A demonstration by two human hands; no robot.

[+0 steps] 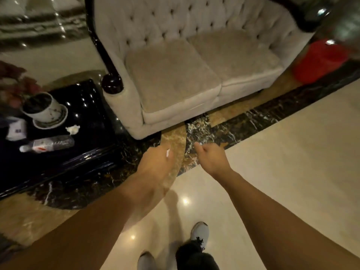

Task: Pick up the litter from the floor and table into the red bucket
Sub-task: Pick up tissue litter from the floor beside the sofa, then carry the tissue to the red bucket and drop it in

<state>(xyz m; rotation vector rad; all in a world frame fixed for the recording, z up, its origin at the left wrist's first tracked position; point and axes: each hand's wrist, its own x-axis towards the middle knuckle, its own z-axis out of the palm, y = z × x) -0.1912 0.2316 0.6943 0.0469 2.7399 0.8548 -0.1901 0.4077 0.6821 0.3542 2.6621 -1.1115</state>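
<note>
My left hand [157,162] reaches forward over the floor, blurred, its fingers closed on a small white scrap of litter [168,153]. My right hand [211,155] is beside it, loosely curled with nothing visible in it. The red bucket [319,62] stands on the floor at the far right, beside the sofa's right end. On the black glossy table [93,133] at the left lie a crumpled white tissue [73,129], a flattened plastic bottle [48,146] and a white packet [16,130].
A beige tufted sofa [185,75] fills the middle ahead of me. A white plant pot on a saucer [44,110] stands on the table. The floor is glossy marble with a dark inlay band [253,117]. My shoes [199,232] show at the bottom.
</note>
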